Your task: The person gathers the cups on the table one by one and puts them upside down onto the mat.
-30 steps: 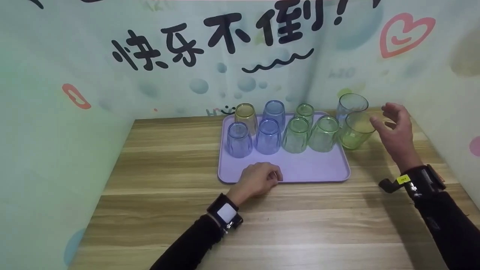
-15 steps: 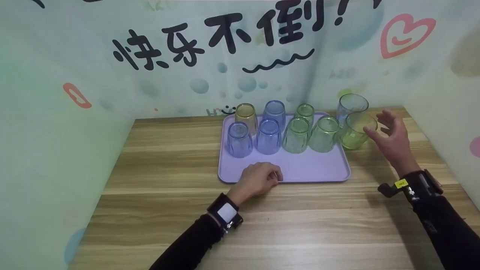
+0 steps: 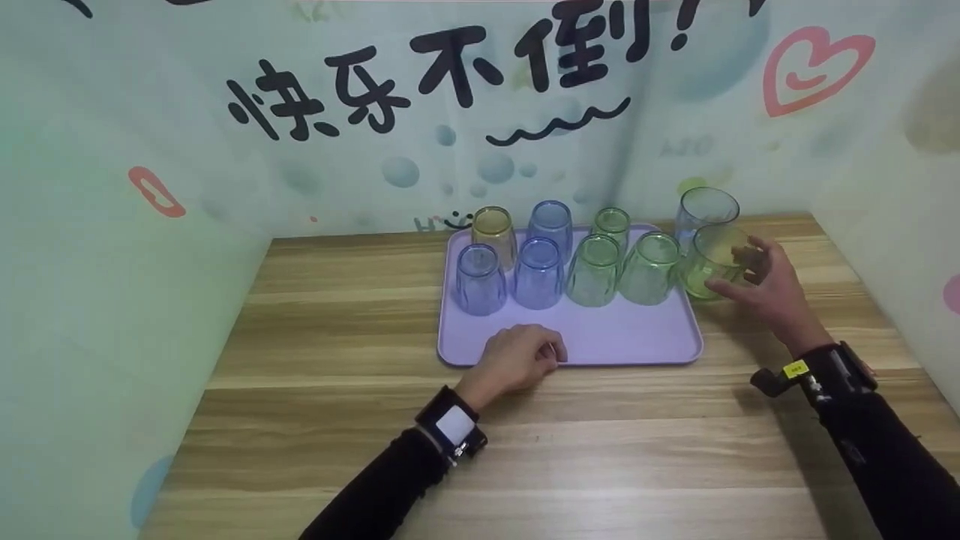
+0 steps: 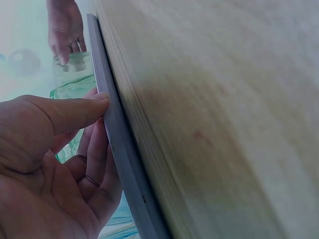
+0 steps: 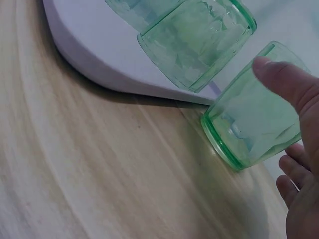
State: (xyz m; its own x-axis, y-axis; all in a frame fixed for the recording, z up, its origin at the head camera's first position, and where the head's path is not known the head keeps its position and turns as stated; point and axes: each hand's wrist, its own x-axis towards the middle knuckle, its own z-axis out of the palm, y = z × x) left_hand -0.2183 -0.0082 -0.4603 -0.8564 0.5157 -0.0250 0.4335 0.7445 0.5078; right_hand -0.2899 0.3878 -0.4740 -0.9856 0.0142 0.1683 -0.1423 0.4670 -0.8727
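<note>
At the tray's front rim, my left hand (image 3: 521, 356) pinches the lilac tray (image 3: 630, 341); the left wrist view shows the thumb (image 4: 84, 109) against the rim and curled fingers on the inner side. My right hand (image 3: 769, 289) curls round a yellow-green glass (image 3: 705, 262), which stands mouth up on the table just right of the tray. Thumb in front, fingertips seen through the glass from behind. The right wrist view has the thumb (image 5: 284, 79) across this glass (image 5: 249, 124). How firm the contact is, I cannot tell.
Upside-down glasses fill the tray's back half: blue ones (image 3: 537, 274), green ones (image 3: 592, 270) and an amber one (image 3: 493, 225). Behind the yellow-green glass stands a pale blue glass (image 3: 705, 202), mouth up. A printed cloth wall (image 3: 337, 180) borders the wooden table (image 3: 337, 337).
My right hand has moved left and down from beside the yellow-green glass, and its fingers have closed round it. The left hand and the tray have stayed in place.
</note>
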